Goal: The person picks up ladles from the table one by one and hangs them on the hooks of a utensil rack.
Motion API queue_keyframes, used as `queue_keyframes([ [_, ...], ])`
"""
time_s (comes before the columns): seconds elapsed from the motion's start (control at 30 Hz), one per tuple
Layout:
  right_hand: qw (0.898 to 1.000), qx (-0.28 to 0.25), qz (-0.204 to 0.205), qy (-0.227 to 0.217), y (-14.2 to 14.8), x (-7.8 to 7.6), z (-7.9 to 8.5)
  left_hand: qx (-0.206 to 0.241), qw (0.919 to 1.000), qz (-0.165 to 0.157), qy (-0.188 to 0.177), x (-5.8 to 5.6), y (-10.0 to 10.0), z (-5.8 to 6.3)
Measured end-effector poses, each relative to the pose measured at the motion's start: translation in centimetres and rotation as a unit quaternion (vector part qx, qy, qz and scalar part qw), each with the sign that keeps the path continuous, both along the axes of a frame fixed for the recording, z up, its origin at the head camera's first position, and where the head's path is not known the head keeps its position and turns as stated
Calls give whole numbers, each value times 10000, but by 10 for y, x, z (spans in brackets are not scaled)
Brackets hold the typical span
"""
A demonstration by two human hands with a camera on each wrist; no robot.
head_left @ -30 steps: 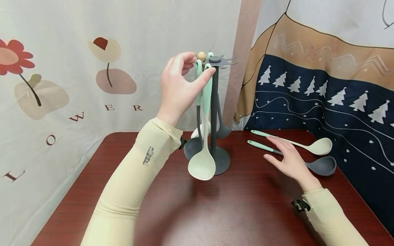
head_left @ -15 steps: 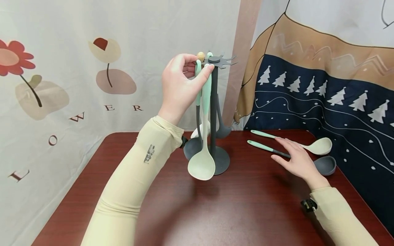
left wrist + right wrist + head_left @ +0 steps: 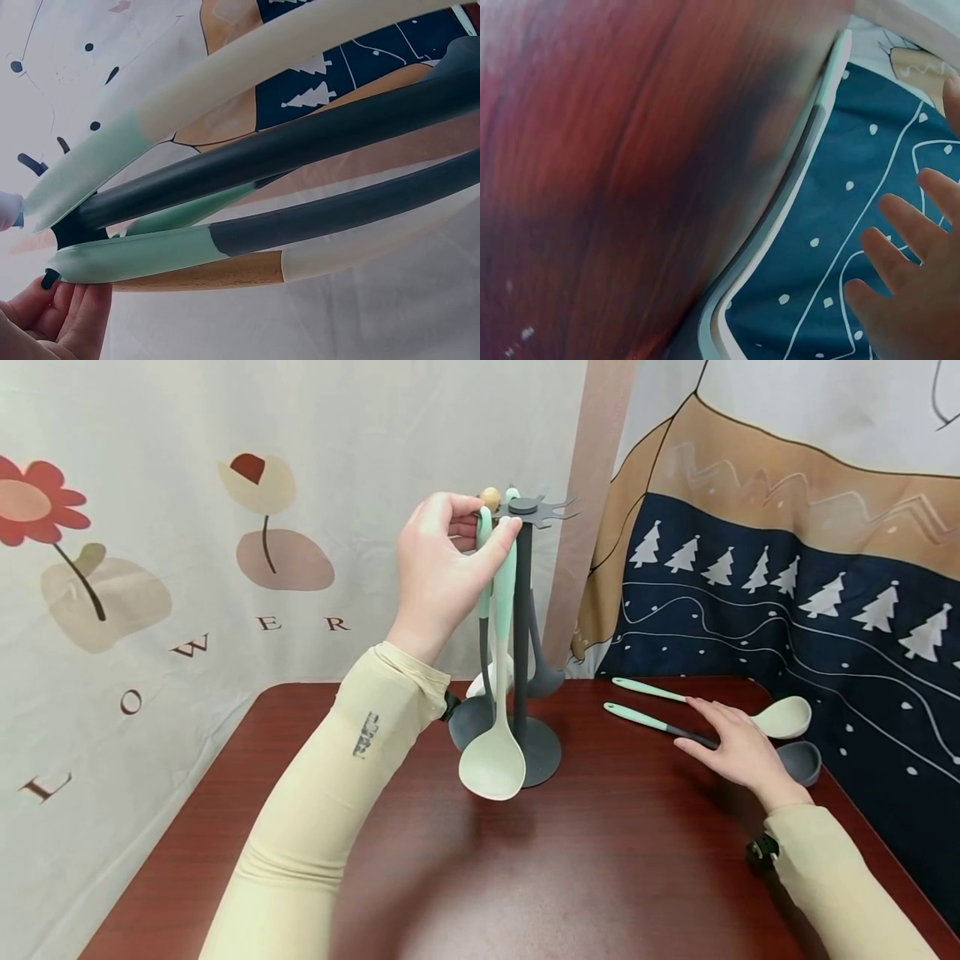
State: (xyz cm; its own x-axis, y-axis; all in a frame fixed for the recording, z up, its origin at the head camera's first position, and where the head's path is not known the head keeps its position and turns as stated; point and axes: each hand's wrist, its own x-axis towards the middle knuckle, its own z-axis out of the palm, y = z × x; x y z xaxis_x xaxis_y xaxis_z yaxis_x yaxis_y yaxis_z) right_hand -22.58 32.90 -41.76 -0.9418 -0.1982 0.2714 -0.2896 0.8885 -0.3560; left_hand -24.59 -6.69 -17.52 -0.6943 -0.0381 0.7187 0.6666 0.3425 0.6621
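The left hand (image 3: 444, 568) has its thumb at the top of a cream ladle (image 3: 492, 766) on the rack (image 3: 522, 635) (pinching or not, I cannot tell); the right hand (image 3: 746, 753), fingers spread, is over another cream ladle (image 3: 787, 717) and a grey ladle (image 3: 802, 762) on the table (image 3: 600, 860)

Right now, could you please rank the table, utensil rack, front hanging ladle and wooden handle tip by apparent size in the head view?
Largest: table
Next: utensil rack and front ladle, too alike to rank, the ladle nearer
Smallest: wooden handle tip
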Motion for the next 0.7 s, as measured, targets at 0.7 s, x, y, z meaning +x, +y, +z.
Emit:
queue_keyframes([
  [0.7, 9957, 526, -98, -760, 8, -26, -8, -129, 9998, 135, 41, 0, 1, 0],
])
